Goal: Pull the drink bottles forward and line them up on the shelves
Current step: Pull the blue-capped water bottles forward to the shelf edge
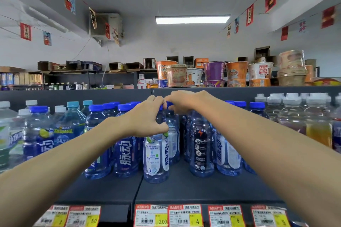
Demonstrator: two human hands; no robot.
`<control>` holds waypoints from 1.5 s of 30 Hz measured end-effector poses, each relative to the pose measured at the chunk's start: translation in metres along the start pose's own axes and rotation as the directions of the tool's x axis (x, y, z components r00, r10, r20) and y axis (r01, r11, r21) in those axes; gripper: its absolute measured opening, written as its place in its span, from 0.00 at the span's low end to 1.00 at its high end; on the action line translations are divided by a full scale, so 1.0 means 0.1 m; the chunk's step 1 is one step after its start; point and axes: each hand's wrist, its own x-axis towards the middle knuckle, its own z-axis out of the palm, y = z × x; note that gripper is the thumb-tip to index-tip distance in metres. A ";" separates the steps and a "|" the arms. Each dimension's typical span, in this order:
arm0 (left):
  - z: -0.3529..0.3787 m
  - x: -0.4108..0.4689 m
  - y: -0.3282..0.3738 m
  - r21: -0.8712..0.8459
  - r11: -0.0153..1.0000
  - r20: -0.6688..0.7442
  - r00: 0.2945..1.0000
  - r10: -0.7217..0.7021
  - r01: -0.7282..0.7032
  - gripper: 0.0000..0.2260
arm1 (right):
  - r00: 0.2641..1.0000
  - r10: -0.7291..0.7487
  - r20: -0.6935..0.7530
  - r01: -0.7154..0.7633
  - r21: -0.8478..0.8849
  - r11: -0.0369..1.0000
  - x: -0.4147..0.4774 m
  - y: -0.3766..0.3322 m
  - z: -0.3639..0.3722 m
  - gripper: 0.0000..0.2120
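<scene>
Mid-frame, the left hand [145, 116] gripped the neck of a bottle [156, 156] while the right hand [181, 103] pinched the cap [168, 103] behind it, apparently to draw both bottles toward the shelf [184, 186] edge.

a dark shelf [184, 188] carries upright blue-capped drink bottles [127, 155] set back from its front edge, white-capped bottles [291, 114] at the right, and price tags [184, 215] along its lip.

Single wide-angle view from your head, facing the shelf [184, 188] straight on, close up, ceiling in the upper half
</scene>
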 end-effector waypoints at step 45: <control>-0.13 -0.14 -0.03 0.055 0.993 0.156 0.983 0.097 -0.107 0.50 | 0.995 -0.009 -0.101 -0.015 -0.239 0.971 -0.19 -0.01 0.09 0.35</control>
